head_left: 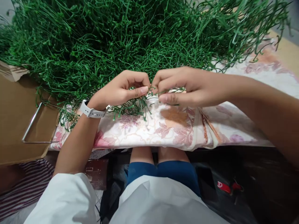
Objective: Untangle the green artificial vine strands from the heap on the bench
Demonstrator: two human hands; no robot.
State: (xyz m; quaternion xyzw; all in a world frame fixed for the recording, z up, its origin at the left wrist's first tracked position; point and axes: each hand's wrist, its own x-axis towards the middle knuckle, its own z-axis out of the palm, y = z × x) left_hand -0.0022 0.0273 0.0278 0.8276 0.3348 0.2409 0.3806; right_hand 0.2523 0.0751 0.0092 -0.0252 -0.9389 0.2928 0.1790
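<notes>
A big heap of thin green stems [130, 34] with small bud-like tips covers the far side of the table. In front of it, my left hand [123, 88], with a white watch strap at the wrist, pinches a green stem between thumb and forefinger. Close beside it, my right hand [187, 86] has its fingertips pressed together on thin green stems, with the tips of both hands nearly touching. Below my left hand a small cluster of stems [133, 107] hangs over the floral cloth [130, 133].
A cardboard box [21, 115] with a bent metal wire frame [31, 123] stands at the left. Thin brown sticks or ties [211, 127] lie on the cloth at the right. A striped garment [30, 183] shows at the lower left. Below the table edge are a dark phone [206, 180] and a red tag [224, 187].
</notes>
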